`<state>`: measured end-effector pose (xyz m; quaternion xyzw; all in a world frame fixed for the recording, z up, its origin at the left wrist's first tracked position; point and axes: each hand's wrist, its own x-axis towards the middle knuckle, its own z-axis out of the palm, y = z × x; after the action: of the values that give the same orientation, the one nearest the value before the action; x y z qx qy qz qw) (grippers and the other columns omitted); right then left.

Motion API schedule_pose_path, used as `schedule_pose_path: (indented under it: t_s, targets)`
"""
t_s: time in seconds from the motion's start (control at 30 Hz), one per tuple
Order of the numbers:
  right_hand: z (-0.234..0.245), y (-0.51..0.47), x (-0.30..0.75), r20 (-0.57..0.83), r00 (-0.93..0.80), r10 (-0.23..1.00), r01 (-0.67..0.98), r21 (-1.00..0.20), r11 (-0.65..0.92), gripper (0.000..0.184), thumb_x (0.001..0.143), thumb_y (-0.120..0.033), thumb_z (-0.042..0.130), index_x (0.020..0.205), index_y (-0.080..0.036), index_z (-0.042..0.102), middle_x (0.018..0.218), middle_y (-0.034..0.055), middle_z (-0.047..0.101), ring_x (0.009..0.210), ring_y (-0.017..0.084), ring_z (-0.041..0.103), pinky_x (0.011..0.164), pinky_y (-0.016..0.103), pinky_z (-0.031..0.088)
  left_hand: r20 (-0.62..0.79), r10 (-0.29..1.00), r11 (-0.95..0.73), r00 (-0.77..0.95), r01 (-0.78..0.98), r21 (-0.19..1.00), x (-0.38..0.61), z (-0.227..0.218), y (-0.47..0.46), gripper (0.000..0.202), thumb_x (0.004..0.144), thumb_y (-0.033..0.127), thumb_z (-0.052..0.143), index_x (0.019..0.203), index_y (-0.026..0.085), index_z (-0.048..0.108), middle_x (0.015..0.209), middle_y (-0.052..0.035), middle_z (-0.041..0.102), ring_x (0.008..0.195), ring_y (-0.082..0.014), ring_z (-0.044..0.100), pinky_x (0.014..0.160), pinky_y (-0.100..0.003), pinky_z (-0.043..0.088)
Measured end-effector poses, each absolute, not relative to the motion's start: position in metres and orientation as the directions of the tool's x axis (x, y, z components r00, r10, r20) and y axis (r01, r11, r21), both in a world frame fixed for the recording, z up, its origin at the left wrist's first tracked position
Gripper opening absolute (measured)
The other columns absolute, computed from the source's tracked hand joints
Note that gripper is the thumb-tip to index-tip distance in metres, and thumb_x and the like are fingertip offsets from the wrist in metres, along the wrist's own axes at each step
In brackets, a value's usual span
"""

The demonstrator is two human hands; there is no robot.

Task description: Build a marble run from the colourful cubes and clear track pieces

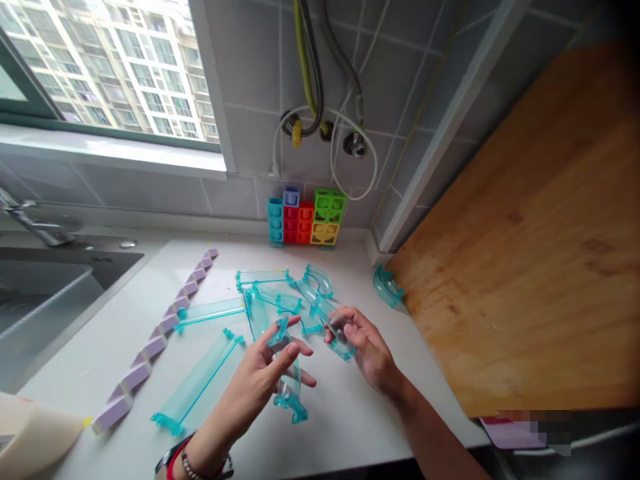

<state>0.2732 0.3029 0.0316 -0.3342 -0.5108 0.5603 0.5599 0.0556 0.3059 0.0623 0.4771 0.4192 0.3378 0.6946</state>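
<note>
Your left hand (260, 380) pinches straight track (291, 397) | right hand (369, 350) pinches second track (344, 351) | likely light, stiff, slick: grip side walls

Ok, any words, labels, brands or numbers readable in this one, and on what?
No text can be read here.
Sink rim: small dark mark, too small to read.
Pink-edged sheet at the counter's corner: pixelated, unreadable.
Coloured blocks: no print visible.
Turquoise track piece in the left hand, second track piece in the right hand: no print visible.
</note>
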Motion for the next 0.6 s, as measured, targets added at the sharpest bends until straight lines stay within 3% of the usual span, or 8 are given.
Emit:
schedule_pose_path:
  t_s: [0.1, 0.2, 0.27, 0.33, 0.43, 0.5, 0.6]
  targets:
    - [0.036, 0.301, 0.271, 0.217, -0.198, 0.956, -0.249, -0.954, 0.165, 0.029, 0.089, -0.039, 0.075, 0.113, -0.028, 0.062, 0.107, 0.0058, 0.065, 0.099, 0.023, 0.066, 0.089, 0.039, 0.052, -0.294, 0.863, 0.362, 0.411, -0.096, 0.927, 0.046, 0.065, 0.304, 0.081, 0.09, 0.054, 0.071, 0.155, 0.024, 0.034, 0.115, -0.0129, 0.066, 0.094, -0.0319, 0.077, 0.058, -0.031, 0.061]
    - [0.034, 0.302, 0.272, 0.202, -0.163, 0.966, -0.218, -0.962, 0.165, 0.054, 0.084, -0.033, 0.083, 0.131, -0.033, 0.057, 0.115, 0.0064, 0.067, 0.111, 0.025, 0.066, 0.101, 0.045, 0.05, -0.312, 0.865, 0.396, 0.393, -0.153, 0.906, 0.041, 0.065, 0.305, 0.082, 0.091, 0.051, 0.071, 0.158, 0.028, 0.03, 0.123, -0.0133, 0.065, 0.11, -0.0327, 0.072, 0.07, -0.036, 0.065]
    - [0.03, 0.303, 0.274, 0.191, -0.141, 0.971, -0.166, -0.972, 0.167, 0.071, 0.08, -0.032, 0.086, 0.142, -0.033, 0.053, 0.122, 0.0076, 0.066, 0.117, 0.027, 0.064, 0.107, 0.047, 0.047, -0.309, 0.868, 0.405, 0.389, -0.191, 0.894, 0.04, 0.062, 0.306, 0.076, 0.094, 0.052, 0.067, 0.157, 0.028, 0.032, 0.126, -0.0134, 0.065, 0.111, -0.032, 0.071, 0.072, -0.038, 0.065]
    - [0.025, 0.304, 0.276, 0.178, -0.147, 0.973, -0.112, -0.98, 0.163, 0.077, 0.079, -0.032, 0.087, 0.147, -0.03, 0.051, 0.125, 0.0094, 0.066, 0.12, 0.027, 0.063, 0.108, 0.047, 0.047, -0.305, 0.856, 0.404, 0.417, -0.173, 0.898, 0.041, 0.058, 0.305, 0.066, 0.097, 0.056, 0.06, 0.152, 0.025, 0.041, 0.119, -0.0134, 0.069, 0.099, -0.0292, 0.074, 0.068, -0.037, 0.064]
    - [0.02, 0.304, 0.276, 0.193, -0.167, 0.967, -0.051, -0.981, 0.187, 0.072, 0.084, -0.03, 0.083, 0.149, -0.029, 0.051, 0.131, 0.0107, 0.064, 0.122, 0.027, 0.063, 0.107, 0.047, 0.051, -0.303, 0.827, 0.38, 0.474, -0.073, 0.922, 0.043, 0.054, 0.304, 0.056, 0.099, 0.061, 0.051, 0.134, 0.017, 0.059, 0.086, -0.0092, 0.073, 0.072, -0.0222, 0.073, 0.061, -0.03, 0.059]
    - [0.02, 0.303, 0.275, 0.288, -0.171, 0.942, 0.044, -0.953, 0.299, 0.058, 0.089, -0.025, 0.076, 0.143, -0.028, 0.057, 0.134, 0.0106, 0.062, 0.126, 0.026, 0.061, 0.109, 0.047, 0.051, -0.322, 0.815, 0.385, 0.482, -0.035, 0.922, 0.043, 0.053, 0.303, 0.055, 0.099, 0.063, 0.048, 0.121, 0.015, 0.065, 0.068, -0.0053, 0.069, 0.061, -0.0199, 0.069, 0.058, -0.028, 0.055]
    - [0.025, 0.302, 0.272, 0.478, -0.221, 0.85, 0.256, -0.813, 0.524, 0.041, 0.093, -0.013, 0.066, 0.132, -0.026, 0.064, 0.131, 0.01, 0.065, 0.133, 0.028, 0.058, 0.114, 0.05, 0.049, -0.367, 0.798, 0.442, 0.478, -0.05, 0.895, 0.042, 0.052, 0.302, 0.053, 0.098, 0.065, 0.049, 0.108, 0.016, 0.067, 0.062, -0.003, 0.063, 0.058, -0.0212, 0.068, 0.052, -0.027, 0.052]
